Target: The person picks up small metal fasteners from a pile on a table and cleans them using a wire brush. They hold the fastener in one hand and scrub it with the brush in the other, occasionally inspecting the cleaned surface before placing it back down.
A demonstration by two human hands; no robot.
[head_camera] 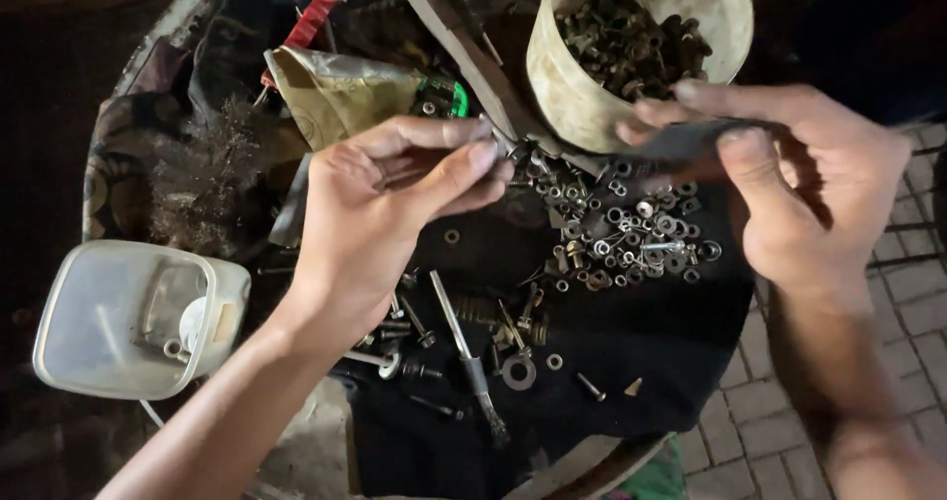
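My left hand (385, 214) hovers over a black cloth (631, 347), thumb and fingers pinched on what looks like a small metal part (501, 145). My right hand (809, 184) pinches a raised fold of the same cloth's far edge between thumb and forefinger. Between the hands lies a heap of nuts and washers (621, 229). Several loose bolts, a large washer (519, 371) and a thin long tool (469, 352) are scattered on the cloth below my left hand.
A dirty white bucket (552, 76) full of rusty bolts stands at the back, behind my right hand. At the left sit a clear plastic box (128, 318), a crumpled yellowish bag (340, 91) and a red-handled tool (311, 17). Brick paving (908, 293) shows at the right.
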